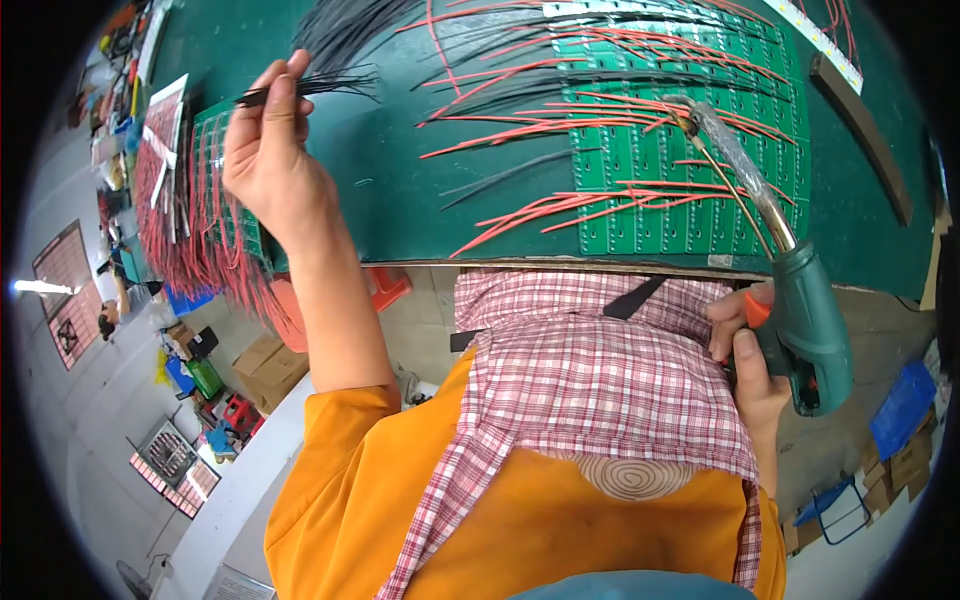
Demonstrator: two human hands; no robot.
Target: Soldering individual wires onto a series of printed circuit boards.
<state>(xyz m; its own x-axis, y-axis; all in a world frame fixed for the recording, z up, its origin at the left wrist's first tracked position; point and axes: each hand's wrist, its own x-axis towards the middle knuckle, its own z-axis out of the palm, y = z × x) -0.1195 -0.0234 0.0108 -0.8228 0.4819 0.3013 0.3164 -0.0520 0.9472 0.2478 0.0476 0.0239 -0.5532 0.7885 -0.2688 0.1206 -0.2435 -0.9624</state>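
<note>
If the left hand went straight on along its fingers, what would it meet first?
Likely the larger black wire bundle beyond the left hand; its height above the green tabletop is unclear.

1. Left grip [272,160] pinches a bunch of black wires [330,84] above the green surface [390,205].
2. Right grip [750,365] holds a green soldering gun [818,315], its metal tube [748,170] reaching over the circuit boards [640,238].
3. Red wires [610,122] lie partly across the boards.
</note>
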